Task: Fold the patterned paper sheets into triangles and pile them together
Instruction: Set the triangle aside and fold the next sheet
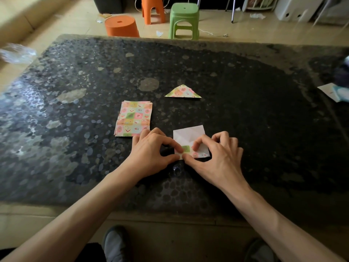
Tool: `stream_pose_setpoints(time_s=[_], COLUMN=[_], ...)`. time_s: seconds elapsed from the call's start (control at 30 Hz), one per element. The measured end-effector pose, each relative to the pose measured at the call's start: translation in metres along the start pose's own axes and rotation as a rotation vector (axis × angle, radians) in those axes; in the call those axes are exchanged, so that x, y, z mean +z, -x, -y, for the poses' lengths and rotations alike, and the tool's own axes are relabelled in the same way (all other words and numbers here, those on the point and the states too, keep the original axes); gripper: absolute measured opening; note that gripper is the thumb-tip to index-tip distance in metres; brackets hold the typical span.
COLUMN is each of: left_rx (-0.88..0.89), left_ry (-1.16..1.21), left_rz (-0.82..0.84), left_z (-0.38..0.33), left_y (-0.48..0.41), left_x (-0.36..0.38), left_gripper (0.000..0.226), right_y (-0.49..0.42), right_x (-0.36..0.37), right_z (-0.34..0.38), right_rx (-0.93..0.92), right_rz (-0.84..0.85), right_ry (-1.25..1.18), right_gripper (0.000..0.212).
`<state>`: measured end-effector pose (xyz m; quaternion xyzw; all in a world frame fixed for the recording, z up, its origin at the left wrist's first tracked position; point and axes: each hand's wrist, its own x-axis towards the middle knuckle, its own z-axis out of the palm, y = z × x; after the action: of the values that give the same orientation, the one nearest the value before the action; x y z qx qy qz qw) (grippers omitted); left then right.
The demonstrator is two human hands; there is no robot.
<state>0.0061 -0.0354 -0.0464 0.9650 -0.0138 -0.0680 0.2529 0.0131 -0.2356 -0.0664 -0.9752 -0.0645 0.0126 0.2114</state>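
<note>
Pinching near-left corner of white-side-up sheet (189, 136), left hand (151, 151) and right hand (219, 156) meet on near side of tabletop (255, 114); each grip narrow, thumb and forefinger holding turned-up patterned flap. Stack of patterned sheets (134, 119) lies just beyond left hand, slightly left of sheet. Farther back, folded triangle (182, 92) lies flat, apart from both. Beyond tabletop, green stool (184, 19) and orange stool (153, 8) stand on floor (245, 31).

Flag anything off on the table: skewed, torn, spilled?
Nothing spilled or torn. Only the stack of unfolded sheets is slightly fanned, edges not flush. The folded triangle lies flat; the left hand and right hand pinch the white-side-up sheet at its near edge.
</note>
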Motion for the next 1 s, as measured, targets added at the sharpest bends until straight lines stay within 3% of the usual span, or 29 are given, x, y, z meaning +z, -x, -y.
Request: stream_pose_setpoints(time_s=[1.0], left_rx=[0.008], left_ry=[-0.035], left_rz=[0.051], left_z=[-0.0049], left_y=[-0.0018], left_x=[-0.0082], left_gripper=[0.015], right_y=[0.0000], right_x=[0.0026], right_z=[0.0091], right_rx=[0.048], right_rz=[0.025], right_ry=[0.076], right_gripper=[0.062])
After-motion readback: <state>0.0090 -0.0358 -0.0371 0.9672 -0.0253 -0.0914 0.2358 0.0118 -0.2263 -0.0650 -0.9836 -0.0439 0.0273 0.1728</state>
